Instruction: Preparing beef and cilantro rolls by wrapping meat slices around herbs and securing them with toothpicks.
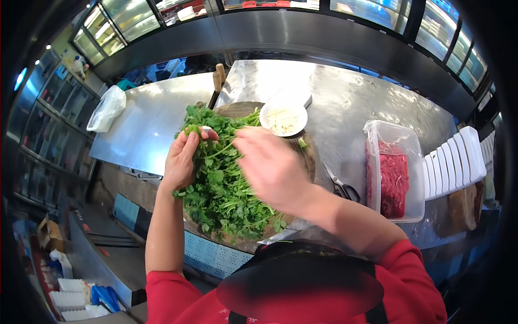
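Observation:
A large heap of leafy coriander (218, 186) covers much of a round wooden chopping block (309, 158). My left hand (184, 156), at the heap's upper left, pinches a small green bunch (192, 128) between thumb and fingers. Something white shows at one fingertip. Motion blurs my right hand (271, 166), which is over the right side of the heap; a stem runs towards its fingers, but whether they grip it is unclear. Just beyond that hand, a white bowl (297, 127) of thin wooden toothpicks (281, 119) stands at the block's far edge.
Scissors (344, 188) lie on the steel table (344, 105) right of the block. Beside them is a clear plastic tub (415, 202) with red meat (393, 182), then a row of stacked white trays (453, 162). A white plastic bag (109, 107) sits at far left.

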### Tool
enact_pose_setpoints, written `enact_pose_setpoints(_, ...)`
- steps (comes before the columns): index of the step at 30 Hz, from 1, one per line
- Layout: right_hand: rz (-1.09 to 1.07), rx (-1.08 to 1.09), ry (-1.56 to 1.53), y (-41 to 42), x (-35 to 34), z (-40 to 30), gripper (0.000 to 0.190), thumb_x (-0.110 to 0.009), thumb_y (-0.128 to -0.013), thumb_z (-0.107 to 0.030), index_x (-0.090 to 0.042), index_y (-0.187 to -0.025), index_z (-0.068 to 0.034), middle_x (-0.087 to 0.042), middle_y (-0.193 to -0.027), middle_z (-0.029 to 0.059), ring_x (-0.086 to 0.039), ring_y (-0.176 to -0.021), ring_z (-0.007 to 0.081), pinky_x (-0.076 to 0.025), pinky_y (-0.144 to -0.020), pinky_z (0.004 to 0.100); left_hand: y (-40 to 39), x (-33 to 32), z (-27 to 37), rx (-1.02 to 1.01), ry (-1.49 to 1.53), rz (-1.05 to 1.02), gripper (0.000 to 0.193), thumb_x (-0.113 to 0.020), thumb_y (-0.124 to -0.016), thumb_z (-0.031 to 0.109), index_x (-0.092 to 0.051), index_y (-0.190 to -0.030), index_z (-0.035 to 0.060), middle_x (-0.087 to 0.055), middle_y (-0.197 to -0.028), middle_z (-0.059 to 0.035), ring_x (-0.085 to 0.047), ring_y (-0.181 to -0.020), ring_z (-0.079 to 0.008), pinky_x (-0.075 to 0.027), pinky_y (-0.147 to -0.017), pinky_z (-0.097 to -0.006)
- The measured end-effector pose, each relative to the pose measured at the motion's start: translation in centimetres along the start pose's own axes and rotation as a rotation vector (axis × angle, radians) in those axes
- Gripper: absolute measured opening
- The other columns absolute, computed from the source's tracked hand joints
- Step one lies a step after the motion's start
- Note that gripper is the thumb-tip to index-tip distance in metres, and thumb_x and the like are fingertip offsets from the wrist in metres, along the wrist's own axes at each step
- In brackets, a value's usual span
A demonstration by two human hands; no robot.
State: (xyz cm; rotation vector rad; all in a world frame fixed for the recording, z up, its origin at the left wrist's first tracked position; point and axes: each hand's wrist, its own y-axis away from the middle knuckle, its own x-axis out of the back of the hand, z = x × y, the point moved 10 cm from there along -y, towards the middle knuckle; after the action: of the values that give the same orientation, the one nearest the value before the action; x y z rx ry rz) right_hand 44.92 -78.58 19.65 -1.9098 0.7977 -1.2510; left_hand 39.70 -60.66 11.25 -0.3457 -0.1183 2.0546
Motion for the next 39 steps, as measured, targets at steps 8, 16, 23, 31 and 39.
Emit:
enact_pose_setpoints(8, -0.508, -0.17, 0.125, 5.2, -13.7, 3.4, 0.044, -0.055, -0.085, -0.024, -0.052, -0.121, 0.001, -0.053, -0.117, 0.0202, -0.045, -0.118, 0.0327, -0.022, -0.107, 0.0521, 0.7, 2.8, 2.7, -0.089, -0.113, 0.239, 0.024, -0.037, -0.1, 0.027, -0.051, -0.094, 0.0085, -0.056, -0.116, -0.0112, -0.05, -0.108, -0.0181, -0.039, -0.095, -0.0336)
enact_pose_setpoints(16, -0.559, -0.113, 0.233, 5.4, -14.6, 2.5, 0.043, -0.055, -0.082, -0.024, -0.056, -0.117, 0.0, -0.054, -0.116, 0.0219, -0.047, -0.114, 0.0333, -0.024, -0.105, 0.0534, 2.8, 6.8, 16.9, -0.529, 0.095, 0.143, 0.025, -0.036, -0.098, 0.038, -0.045, -0.102, 0.0144, -0.055, -0.098, -0.0062, -0.05, -0.108, -0.026, -0.032, -0.101, -0.0446)
enact_pose_setpoints(23, -0.561, -0.154, 0.18, 5.4, -13.7, 3.3, 0.038, -0.058, -0.076, -0.022, -0.063, -0.107, -0.002, -0.059, -0.102, 0.0153, -0.048, -0.105, 0.0324, -0.033, -0.098, 0.0484, 1.1, 5.0, 17.4, -0.488, 0.549, 0.034, 0.018, -0.047, -0.095, 0.025, -0.051, -0.094, 0.0081, -0.05, -0.074, -0.0005, -0.053, -0.083, -0.0177, -0.014, -0.112, -0.0536)
enact_pose_setpoints(31, -0.654, -0.179, 0.017, 1.5, -10.1, 3.2, 0.033, -0.061, -0.078, -0.01, -0.058, -0.108, 0.004, -0.056, -0.114, 0.0202, -0.048, -0.112, 0.036, -0.038, -0.096, 0.044, -0.3, 5.5, 15.4, -0.417, 0.685, 0.06, 0.021, -0.043, -0.097, 0.024, -0.053, -0.096, 0.0057, -0.051, -0.076, -0.0029, -0.051, -0.085, -0.0187, -0.016, -0.111, -0.0526)
enact_pose_setpoints(39, -0.274, -0.252, -0.137, -2.1, -2.3, 4.4, 0.013, -0.06, -0.079, 0.001, -0.066, -0.09, 0.003, -0.066, -0.084, 0.0135, -0.065, -0.081, 0.027, -0.052, -0.074, 0.0326, -0.7, 2.0, 13.7, -0.311, 0.708, -0.071, 0.026, -0.041, -0.097, 0.03, -0.056, -0.093, 0.0095, -0.057, -0.085, -0.0038, -0.054, -0.098, -0.0213, -0.023, -0.109, -0.0547)
